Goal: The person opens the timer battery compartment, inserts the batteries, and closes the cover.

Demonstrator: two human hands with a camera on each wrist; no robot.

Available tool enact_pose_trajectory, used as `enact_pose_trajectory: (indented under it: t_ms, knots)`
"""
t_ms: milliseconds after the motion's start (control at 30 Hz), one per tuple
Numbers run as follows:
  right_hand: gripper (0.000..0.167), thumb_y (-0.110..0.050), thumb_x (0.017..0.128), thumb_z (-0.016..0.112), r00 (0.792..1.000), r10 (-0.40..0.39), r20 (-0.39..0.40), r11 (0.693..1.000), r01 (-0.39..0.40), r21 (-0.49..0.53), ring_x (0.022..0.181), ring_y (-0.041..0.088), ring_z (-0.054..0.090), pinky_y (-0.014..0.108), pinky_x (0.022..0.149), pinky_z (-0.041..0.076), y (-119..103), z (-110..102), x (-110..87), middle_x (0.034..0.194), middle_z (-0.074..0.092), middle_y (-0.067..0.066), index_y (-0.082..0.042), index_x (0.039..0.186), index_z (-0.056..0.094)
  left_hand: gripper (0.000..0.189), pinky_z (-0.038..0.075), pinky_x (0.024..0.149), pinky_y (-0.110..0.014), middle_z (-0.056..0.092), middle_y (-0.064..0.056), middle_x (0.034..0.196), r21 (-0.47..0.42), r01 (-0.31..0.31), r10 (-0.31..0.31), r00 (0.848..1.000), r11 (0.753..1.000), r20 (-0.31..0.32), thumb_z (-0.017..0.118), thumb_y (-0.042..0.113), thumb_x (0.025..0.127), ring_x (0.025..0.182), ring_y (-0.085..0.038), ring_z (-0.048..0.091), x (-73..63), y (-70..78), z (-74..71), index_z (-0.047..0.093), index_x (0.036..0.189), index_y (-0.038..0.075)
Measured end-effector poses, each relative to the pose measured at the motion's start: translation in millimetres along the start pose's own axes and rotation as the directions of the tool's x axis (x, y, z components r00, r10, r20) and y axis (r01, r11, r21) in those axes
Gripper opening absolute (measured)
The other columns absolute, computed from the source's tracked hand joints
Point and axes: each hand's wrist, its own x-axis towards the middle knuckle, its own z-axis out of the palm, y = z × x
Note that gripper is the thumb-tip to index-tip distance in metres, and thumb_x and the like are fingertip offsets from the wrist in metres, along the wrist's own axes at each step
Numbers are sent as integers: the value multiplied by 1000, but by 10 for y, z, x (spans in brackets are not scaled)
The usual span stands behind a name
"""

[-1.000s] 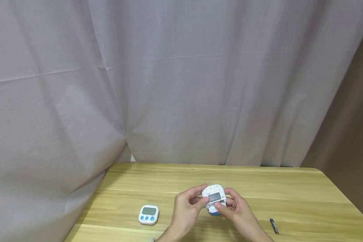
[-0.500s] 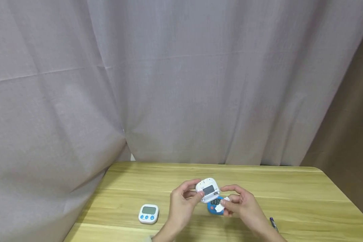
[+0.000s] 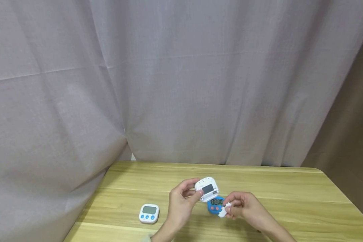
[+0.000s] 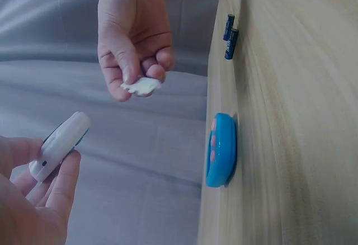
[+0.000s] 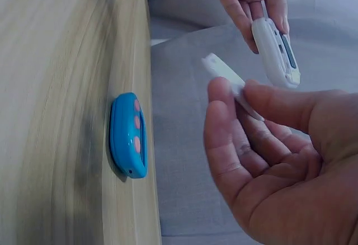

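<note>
My left hand [image 3: 180, 205] grips a white digital timer [image 3: 207, 189] by its edge, its back turned up and the battery slot uncovered. Between the thumb and fingers of my right hand [image 3: 247, 205] is a small white battery cover [image 3: 224, 211], pinched and apart from the timer. Below both hands, a blue digital timer [image 3: 213, 211] with coral buttons lies face up on the table; the right wrist view shows that blue timer [image 5: 126, 136] from its side. Whether the held timer's slot contains a battery is too small to tell.
A second white timer [image 3: 149, 213] with blue buttons rests on the wooden table [image 3: 133, 188] at the left. In the left wrist view, two dark blue batteries [image 4: 230, 43] lie close together on the tabletop. A grey curtain [image 3: 181, 101] hangs behind the table.
The battery cover has come off the white timer and is now in my right hand, drawn away to the right. My left hand has shifted slightly left and up with the timer, uncovering the blue timer.
</note>
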Motion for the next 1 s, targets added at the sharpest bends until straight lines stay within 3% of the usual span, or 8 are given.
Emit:
enact_pose_trajectory:
  t_ms: [133, 267, 533, 1000]
  knots:
    - [13, 5, 93, 68, 998, 15, 63, 998, -11, -57, 72, 13, 70, 28, 62, 64, 27, -20, -5, 88, 74, 22, 12, 104, 66, 40, 66, 80, -25, 77, -15, 112, -1, 4, -4, 1000, 1000, -1, 79, -7, 86, 84, -8, 73, 4, 4, -3, 74, 124, 4]
    - [9, 8, 91, 66, 992, 53, 111, 997, -46, -68, 75, 16, 72, 31, 67, 67, 59, -30, -10, 89, 73, 22, 10, 100, 67, 40, 66, 79, -24, 76, -15, 112, -4, 2, -2, 1000, 1000, 4, 79, -6, 86, 85, -9, 73, 7, 7, -6, 74, 125, 4]
    - [12, 9, 82, 69, 989, 59, 136, 982, -34, -184, 71, 5, 58, 19, 58, 50, 136, -54, -31, 83, 68, 4, 5, 93, 70, 38, 66, 78, -23, 77, -15, 111, -2, -5, 5, 1000, 1000, 0, 80, -4, 87, 85, -14, 75, 9, 8, -8, 75, 123, 6]
    - [18, 13, 76, 77, 983, 93, 155, 965, -51, -257, 63, 3, 57, 17, 54, 48, 255, -6, -43, 70, 65, -2, 1, 85, 69, 38, 65, 77, -22, 77, -15, 111, 1, 5, -5, 1000, 1000, 4, 80, -3, 87, 85, -14, 74, 6, 23, -7, 74, 124, 5]
